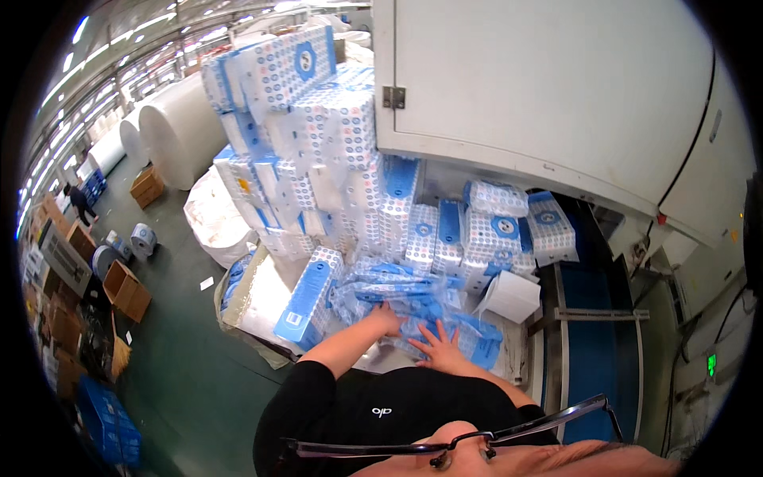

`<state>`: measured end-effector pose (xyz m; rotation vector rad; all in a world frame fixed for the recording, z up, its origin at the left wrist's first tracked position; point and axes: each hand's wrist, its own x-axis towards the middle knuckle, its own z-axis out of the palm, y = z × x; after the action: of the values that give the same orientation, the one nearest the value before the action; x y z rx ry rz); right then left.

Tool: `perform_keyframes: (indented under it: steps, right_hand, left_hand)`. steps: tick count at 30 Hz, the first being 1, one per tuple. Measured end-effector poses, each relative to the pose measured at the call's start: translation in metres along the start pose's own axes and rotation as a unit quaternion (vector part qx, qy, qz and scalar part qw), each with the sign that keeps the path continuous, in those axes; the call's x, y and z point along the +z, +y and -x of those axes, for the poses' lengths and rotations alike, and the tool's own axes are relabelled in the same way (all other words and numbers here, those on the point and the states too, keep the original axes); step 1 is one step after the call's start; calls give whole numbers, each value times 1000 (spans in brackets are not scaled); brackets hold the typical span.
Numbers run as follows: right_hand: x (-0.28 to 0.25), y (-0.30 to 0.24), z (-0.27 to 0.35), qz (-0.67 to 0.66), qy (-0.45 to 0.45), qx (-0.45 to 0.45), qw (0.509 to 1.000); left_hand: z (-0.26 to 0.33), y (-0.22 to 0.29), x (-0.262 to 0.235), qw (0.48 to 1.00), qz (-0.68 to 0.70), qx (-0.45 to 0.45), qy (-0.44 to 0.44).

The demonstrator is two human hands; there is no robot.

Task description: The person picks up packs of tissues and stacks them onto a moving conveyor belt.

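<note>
Right hand (442, 350) splayed on crumpled film (389, 285), left hand (387, 320) touching it too, its grip unclear, packs (338, 115) stacked behind, white block (513, 297) beside.

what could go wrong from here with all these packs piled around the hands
The crumpled plastic film under the left hand and right hand might slide or tear. The tall stack of wrapped packs looks uneven, so a bump might topple some. The white block, tilted close by the film, might get knocked.
</note>
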<state>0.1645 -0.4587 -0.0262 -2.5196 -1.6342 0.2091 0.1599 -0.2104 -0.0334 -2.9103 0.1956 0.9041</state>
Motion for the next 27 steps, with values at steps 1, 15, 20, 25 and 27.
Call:
perform_keyframes:
  steps: [1,15,20,25,27]
  right_hand:
    - [17,5,-4,-12,-43,36,998]
    - [39,16,-13,-61,-136,130,980]
    - [38,12,-4,-35,-112,151,981]
    - [39,19,-8,-2,-82,130,988]
    - [45,23,-18,-8,-62,127,990]
  left_hand:
    - [10,0,-8,998,-43,41,-12]
    - [167,-170,-292,549,167,-224,788]
    - [176,-113,-242,333,330,28,883]
    - [267,-106,-137,21,523,33,851]
    - [292,-100,-113,-34,565,47,823]
